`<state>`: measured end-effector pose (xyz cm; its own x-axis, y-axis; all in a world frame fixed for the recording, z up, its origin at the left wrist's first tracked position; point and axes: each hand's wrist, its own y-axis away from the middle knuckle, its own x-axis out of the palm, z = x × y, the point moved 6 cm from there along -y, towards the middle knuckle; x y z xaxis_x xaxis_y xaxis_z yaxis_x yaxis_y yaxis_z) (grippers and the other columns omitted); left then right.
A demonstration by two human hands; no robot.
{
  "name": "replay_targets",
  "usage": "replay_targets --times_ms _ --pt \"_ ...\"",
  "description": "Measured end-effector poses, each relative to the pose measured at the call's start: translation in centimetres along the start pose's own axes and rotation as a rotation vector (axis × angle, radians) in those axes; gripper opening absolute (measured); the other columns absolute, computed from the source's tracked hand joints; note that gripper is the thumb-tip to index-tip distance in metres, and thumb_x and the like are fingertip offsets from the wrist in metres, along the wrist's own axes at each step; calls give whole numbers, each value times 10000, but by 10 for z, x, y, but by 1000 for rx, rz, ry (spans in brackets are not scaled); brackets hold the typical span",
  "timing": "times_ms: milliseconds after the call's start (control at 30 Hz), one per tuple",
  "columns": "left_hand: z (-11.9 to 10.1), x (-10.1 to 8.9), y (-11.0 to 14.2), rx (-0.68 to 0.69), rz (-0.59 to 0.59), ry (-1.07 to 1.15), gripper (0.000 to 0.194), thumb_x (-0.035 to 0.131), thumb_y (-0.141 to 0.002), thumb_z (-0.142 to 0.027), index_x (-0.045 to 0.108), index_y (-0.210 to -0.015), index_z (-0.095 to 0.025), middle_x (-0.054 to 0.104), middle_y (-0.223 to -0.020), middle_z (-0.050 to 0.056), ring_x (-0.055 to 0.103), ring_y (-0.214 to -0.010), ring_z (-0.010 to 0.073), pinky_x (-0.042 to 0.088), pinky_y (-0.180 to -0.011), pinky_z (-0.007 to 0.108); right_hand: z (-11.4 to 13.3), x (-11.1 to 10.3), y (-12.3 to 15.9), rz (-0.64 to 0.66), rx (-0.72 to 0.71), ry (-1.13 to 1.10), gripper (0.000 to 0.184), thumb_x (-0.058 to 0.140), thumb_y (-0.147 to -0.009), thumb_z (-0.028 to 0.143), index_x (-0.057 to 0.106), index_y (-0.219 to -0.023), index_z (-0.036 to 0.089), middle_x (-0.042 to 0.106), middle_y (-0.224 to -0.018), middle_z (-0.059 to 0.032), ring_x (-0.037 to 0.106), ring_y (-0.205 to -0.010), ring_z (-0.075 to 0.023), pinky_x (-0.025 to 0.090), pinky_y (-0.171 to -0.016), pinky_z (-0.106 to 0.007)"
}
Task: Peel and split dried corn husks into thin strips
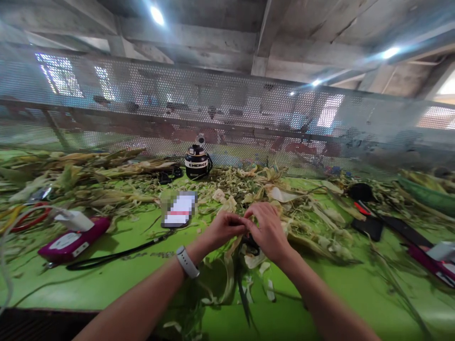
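Note:
My left hand [227, 225], with a pale watch band [187, 262] at the wrist, is closed in a pinch. Its fingertips meet those of my right hand [267, 230], whose thumb and fingers are bent together too. Whatever lies between the fingertips is too small or hidden to make out. Under my hands is a black loop-shaped object [251, 246], partly covered, perhaps a scissors handle. Strips of pale green corn husk [230, 274] and small cut scraps [270, 290] lie around it on the green tabletop [142, 284].
Left of my hands lies a phone [180, 209] on a black strap. A purple power strip [74, 239] with a white plug is at far left. Behind stand a black bottle [197, 161] and a perforated metal screen [227, 104]. Dry husks [81, 173] are heaped along the back.

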<state>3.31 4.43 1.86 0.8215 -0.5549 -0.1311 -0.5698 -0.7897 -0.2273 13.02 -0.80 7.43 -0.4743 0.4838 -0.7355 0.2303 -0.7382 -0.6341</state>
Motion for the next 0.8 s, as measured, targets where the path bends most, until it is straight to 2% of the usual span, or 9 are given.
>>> replay_targets --times_ms 100,200,333,533,633,800 --pt "1 2 1 -8 18 -22 194 685 -649 -306 727 -661 -117 646 -580 10 511 -549 105 407 -579 213 -2 0 0 -4 43 -43 96 585 -845 274 573 -812 185 628 -839 -48 544 -880 -202 358 -792 -318" --pt "2 0 1 -28 2 -53 166 688 -637 -274 724 -658 -113 636 -566 3 505 -546 104 392 -560 204 -7 -1 0 19 88 -19 206 652 -788 354 575 -867 180 634 -876 -53 549 -888 -214 349 -798 -327" --pt "4 0 1 -43 4 -86 160 675 -647 -264 718 -645 -111 619 -554 -7 483 -532 90 373 -546 193 -8 2 0 140 79 68 179 642 -805 336 569 -737 187 615 -774 -30 535 -823 -206 323 -758 -322" --pt "4 2 2 -43 23 -75 155 678 -648 -259 717 -651 -109 622 -559 -6 471 -526 83 366 -539 192 -5 1 0 161 47 105 174 637 -812 329 570 -744 183 601 -782 -34 506 -814 -201 312 -739 -321" --pt "5 7 2 -38 44 -41 167 681 -656 -271 705 -637 -108 620 -562 -1 477 -534 86 378 -550 200 1 1 -2 110 -3 80 159 619 -828 282 554 -724 181 595 -770 -38 500 -802 -197 325 -735 -322" --pt "3 31 6 36 174 -31 194 695 -648 -306 655 -615 -119 611 -607 14 511 -601 119 418 -566 218 15 -8 -3 -115 -96 -57 180 565 -865 318 540 -742 188 598 -775 -48 507 -821 -200 378 -750 -333"
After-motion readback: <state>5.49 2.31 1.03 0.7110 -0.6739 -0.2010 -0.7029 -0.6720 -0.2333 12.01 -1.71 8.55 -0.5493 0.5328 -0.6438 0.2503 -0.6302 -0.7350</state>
